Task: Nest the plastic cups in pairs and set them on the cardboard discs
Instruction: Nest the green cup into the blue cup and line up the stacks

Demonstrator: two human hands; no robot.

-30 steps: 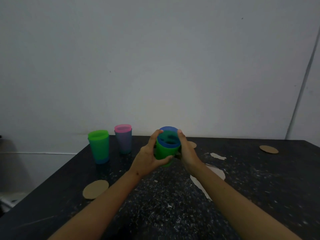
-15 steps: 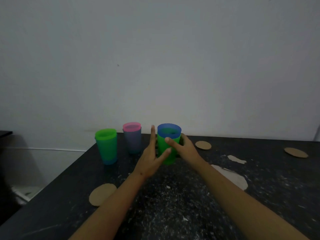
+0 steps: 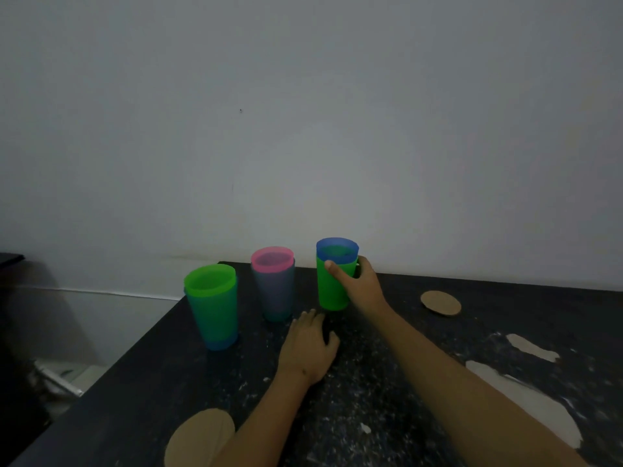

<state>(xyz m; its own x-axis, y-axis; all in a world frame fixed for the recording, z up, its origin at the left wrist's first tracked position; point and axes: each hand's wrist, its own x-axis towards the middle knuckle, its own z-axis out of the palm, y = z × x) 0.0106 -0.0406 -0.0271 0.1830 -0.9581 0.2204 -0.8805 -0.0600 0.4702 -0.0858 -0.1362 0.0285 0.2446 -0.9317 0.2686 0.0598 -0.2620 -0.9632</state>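
Right hand (image 3: 362, 287) clasps the green-and-blue cups (image 3: 334, 276); left hand (image 3: 308, 347) lies slack; carry them upright to the cardboard disc (image 3: 440, 303); centre, then release.

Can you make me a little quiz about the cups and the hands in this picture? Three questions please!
1. True or false: the left hand is holding a cup.
2. Which pair does the right hand grip? A) green cup in blue cup B) pink cup in grey cup C) blue cup in green cup
3. Fill in: the two bare cardboard discs, the near disc and the far disc, have ____ cups on them.

Key:
1. False. It lies flat on the dark table, empty.
2. C.
3. No.
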